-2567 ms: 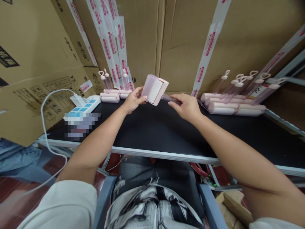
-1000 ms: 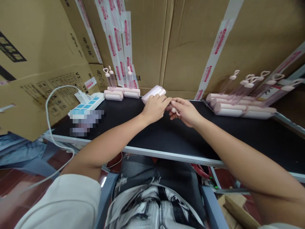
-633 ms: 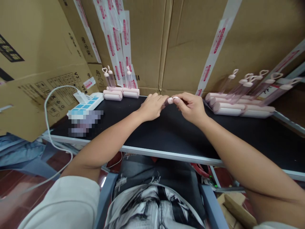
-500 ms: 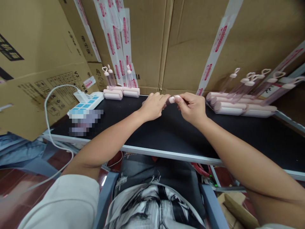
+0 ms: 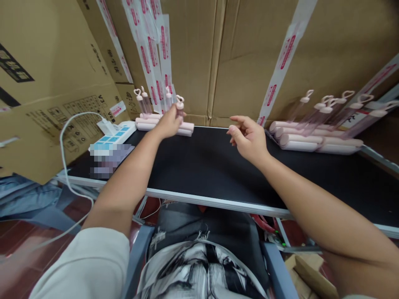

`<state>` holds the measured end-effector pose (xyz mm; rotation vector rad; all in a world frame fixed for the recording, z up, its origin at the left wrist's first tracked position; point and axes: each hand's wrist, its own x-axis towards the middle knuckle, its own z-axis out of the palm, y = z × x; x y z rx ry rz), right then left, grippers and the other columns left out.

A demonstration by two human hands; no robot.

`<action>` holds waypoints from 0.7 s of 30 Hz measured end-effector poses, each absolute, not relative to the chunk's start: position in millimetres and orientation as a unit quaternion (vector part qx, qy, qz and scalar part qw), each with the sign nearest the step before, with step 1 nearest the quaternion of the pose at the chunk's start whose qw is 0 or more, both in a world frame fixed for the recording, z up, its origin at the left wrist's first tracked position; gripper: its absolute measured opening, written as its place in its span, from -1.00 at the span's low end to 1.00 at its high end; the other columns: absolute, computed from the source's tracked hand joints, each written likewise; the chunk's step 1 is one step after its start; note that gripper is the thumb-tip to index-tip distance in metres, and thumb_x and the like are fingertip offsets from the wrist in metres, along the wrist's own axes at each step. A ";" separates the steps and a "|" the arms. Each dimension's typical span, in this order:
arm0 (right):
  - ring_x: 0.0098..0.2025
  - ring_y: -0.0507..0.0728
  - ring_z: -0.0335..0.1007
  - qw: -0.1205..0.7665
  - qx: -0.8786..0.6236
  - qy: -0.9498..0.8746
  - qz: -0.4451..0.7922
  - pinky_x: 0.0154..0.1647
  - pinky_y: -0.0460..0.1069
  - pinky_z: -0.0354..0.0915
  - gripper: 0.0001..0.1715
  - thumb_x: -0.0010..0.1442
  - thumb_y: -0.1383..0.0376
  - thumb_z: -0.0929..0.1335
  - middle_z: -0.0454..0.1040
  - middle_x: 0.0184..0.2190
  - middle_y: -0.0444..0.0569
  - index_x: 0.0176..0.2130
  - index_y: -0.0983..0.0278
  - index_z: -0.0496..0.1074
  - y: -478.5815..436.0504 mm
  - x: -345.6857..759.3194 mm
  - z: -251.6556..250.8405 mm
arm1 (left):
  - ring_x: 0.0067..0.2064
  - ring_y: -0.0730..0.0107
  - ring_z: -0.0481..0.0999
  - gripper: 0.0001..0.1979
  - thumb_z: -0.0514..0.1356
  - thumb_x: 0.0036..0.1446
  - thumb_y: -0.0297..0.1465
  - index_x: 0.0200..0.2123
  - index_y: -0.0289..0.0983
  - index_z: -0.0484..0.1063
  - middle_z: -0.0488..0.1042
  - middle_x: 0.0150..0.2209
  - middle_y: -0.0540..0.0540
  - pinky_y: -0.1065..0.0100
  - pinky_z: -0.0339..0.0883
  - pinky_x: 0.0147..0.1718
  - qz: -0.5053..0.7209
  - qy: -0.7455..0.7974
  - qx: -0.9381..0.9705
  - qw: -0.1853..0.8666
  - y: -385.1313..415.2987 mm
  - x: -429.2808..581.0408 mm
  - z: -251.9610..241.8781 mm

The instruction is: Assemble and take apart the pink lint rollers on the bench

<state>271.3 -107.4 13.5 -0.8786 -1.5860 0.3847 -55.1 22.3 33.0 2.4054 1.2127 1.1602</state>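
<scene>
My left hand [image 5: 171, 121] is at the left of the black table, its fingers around the clear handle of a pink roller [image 5: 186, 128]. The roller's pale cap with a heart-shaped loop sticks up above the fingers, and its pink cylinder lies across under them. Beside and behind it stand several like pink rollers [image 5: 146, 124] with their handles upright. My right hand [image 5: 247, 139] hovers over the middle of the table with loosely curled fingers apart and nothing in them. To its right is a group of more pink rollers [image 5: 301, 140], handles up.
A white power strip [image 5: 126, 132] with a plugged-in white cable [image 5: 62, 145] sits at the table's left end. Cardboard walls [image 5: 193, 54] stand behind and to the left. The black table [image 5: 205, 166] has a metal front edge.
My left hand has carried the roller from the middle to the left group, upright now. My right hand has let go of its cap end and stays near the same place, fingers apart.
</scene>
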 end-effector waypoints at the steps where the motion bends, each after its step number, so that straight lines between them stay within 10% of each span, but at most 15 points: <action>1: -0.52 0.09 0.46 0.603 -0.384 -0.679 0.168 -0.42 0.04 0.47 -0.45 0.33 -0.17 0.48 0.60 -0.38 -0.12 0.04 0.17 0.58 -107.1 271.4 14.5 | 0.12 0.02 0.66 -0.55 0.22 0.33 -0.38 0.26 -0.24 0.36 0.62 0.15 -0.28 -0.16 0.48 0.29 0.397 0.421 0.807 0.117 31.2 -68.5 33.0; 9: -0.50 0.07 0.48 0.590 -0.413 -0.670 0.180 -0.43 0.01 0.47 -0.65 0.32 0.01 0.46 0.64 -0.39 -0.08 -0.14 0.23 0.65 -101.0 275.2 15.9 | 0.18 -0.03 0.60 -0.32 0.40 0.19 -0.33 0.35 -0.37 0.40 0.58 0.16 -0.35 0.01 0.40 0.34 0.421 0.586 0.693 0.018 45.9 -86.1 30.5; 21: -0.52 0.09 0.46 0.554 -0.447 -0.682 0.170 -0.47 0.00 0.39 -0.67 0.28 0.03 0.45 0.61 -0.43 -0.06 -0.27 0.23 0.60 -90.9 287.1 19.0 | 0.23 -0.30 0.62 -0.59 0.36 0.26 -0.19 0.08 -0.31 0.63 0.66 0.15 -0.47 -0.11 0.44 0.22 0.280 0.721 0.634 -0.017 34.3 -70.7 32.4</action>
